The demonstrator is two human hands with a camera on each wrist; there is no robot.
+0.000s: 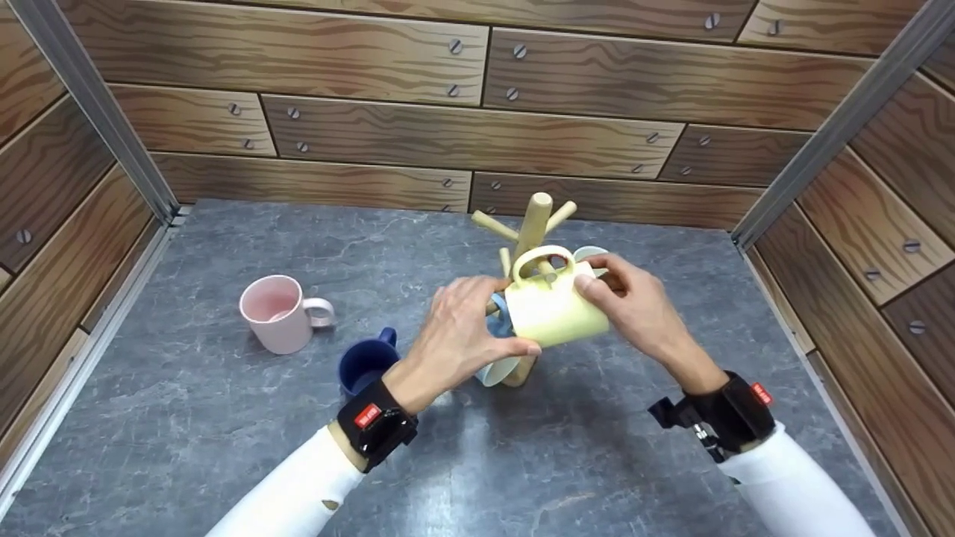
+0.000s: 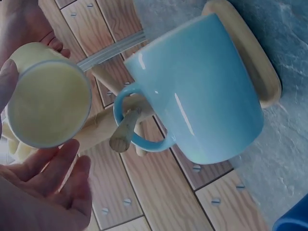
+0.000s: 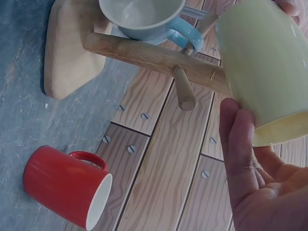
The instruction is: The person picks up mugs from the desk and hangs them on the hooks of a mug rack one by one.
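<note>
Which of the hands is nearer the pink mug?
Left. The left hand is right of the pink mug, at the left end of the yellow mug; the right hand is farther off, at its right end.

Left hand (image 1: pixel 461 326) and right hand (image 1: pixel 643 307) grip a yellow mug (image 1: pixel 558 313), a pink mug (image 1: pixel 280 327) standing at its nine o'clock.

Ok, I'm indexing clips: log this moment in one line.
left hand: holds yellow mug | right hand: holds yellow mug | light-blue mug: hangs on rack peg
</note>
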